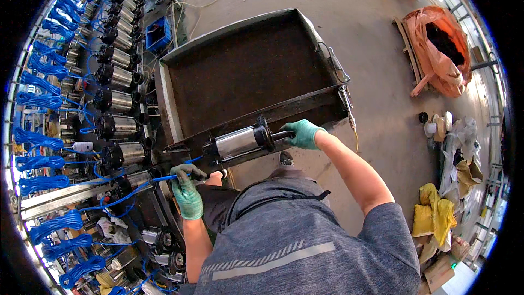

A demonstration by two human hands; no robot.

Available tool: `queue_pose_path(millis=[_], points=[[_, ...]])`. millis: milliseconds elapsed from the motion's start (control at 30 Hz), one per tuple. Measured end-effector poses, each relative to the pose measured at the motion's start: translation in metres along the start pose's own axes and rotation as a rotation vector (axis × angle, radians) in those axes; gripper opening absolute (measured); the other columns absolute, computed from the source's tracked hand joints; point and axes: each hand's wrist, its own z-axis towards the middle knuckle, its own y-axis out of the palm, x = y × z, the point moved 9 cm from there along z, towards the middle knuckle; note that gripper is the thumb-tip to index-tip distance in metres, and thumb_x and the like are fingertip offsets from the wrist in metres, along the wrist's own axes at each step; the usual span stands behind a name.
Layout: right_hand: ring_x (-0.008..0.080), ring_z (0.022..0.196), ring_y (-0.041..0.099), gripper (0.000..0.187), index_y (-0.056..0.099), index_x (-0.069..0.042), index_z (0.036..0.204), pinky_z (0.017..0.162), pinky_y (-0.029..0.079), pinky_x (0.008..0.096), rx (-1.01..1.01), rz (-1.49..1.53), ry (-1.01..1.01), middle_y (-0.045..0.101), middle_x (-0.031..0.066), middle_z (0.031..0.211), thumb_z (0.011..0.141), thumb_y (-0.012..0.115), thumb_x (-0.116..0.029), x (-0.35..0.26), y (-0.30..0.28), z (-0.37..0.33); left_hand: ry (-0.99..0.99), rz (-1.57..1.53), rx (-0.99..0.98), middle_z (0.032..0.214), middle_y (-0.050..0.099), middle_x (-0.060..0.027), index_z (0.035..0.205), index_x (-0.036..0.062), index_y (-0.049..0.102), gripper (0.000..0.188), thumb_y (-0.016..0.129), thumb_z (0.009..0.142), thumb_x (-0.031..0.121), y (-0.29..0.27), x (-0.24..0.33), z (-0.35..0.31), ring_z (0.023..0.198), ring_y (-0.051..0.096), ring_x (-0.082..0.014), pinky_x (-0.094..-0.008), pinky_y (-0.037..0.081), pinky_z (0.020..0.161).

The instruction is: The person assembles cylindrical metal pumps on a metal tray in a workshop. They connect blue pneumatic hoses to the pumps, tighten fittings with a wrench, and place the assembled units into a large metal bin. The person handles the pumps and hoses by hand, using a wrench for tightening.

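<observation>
A submersible pump (238, 143) with a shiny steel barrel and black ends lies tilted across the near rim of a large metal tank (172, 110). My right hand (303, 134), in a green glove, is closed around the dark bar or pipe that sticks out of the pump's right end. A blue cable (154, 180) runs from the pump's left end toward the row at the left. My left hand (187, 194), also gloved, is closed on this cable just below and left of the pump. Its fingertips are darkly stained.
Similar pumps (119, 100) stand in a long row at the left, beside bundled blue cables (41, 100). A blue crate (158, 35) sits by the tank's far left corner. An orange sack (436, 49) and yellow bags (434, 211) lie to the right.
</observation>
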Motion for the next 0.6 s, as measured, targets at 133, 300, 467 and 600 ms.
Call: queue_pose_path(millis=[133, 300, 467, 600], points=[[0.012, 0.076, 0.061, 0.035, 0.061, -0.013, 0.134, 0.069, 0.052, 0.0292, 0.096, 0.896, 0.256, 0.067, 0.0049, 0.09, 0.099, 0.058, -0.01, 0.017, 0.001, -0.018, -0.122, -0.152, 0.026, 0.086, 0.057, -0.0082, 0.095, 0.0069, 0.049, 0.042, 0.039, 0.109, 0.046, 0.0, -0.003, 0.001, 0.073, 0.06, -0.0215, -0.0357, 0.05, 0.074], [0.0115, 0.07, 0.058, 0.024, 0.063, -0.002, 0.122, 0.062, 0.051, 0.0283, 0.457, 1.116, 0.223, 0.066, 0.0036, 0.091, 0.1, 0.059, -0.008, 0.051, -0.012, -0.041, -0.017, -0.329, 0.048, 0.079, 0.044, -0.0038, 0.088, 0.0093, 0.043, 0.044, 0.048, 0.104, 0.05, -0.015, 0.019, 0.018, 0.07, 0.046, -0.0188, -0.0344, 0.042, 0.067], [0.0165, 0.07, 0.064, 0.022, 0.063, -0.002, 0.118, 0.064, 0.057, 0.0315, 0.915, 1.507, 0.294, 0.068, 0.0082, 0.094, 0.097, 0.063, -0.01, 0.105, -0.022, -0.095, 0.086, -0.581, 0.016, 0.075, 0.033, 0.0, 0.083, 0.0146, 0.042, 0.036, 0.052, 0.105, 0.041, -0.027, 0.11, 0.021, 0.066, 0.033, -0.015, -0.0329, 0.033, 0.064], [0.0193, 0.072, 0.066, 0.02, 0.062, -0.003, 0.117, 0.064, 0.059, 0.0332, 1.201, 1.572, 0.294, 0.067, 0.0089, 0.093, 0.097, 0.062, -0.006, 0.156, -0.033, -0.123, 0.241, -0.783, -0.146, 0.073, 0.029, 0.0023, 0.081, 0.0161, 0.039, 0.035, 0.045, 0.108, 0.037, -0.02, 0.172, 0.02, 0.061, 0.029, -0.0127, -0.0322, 0.031, 0.067]])
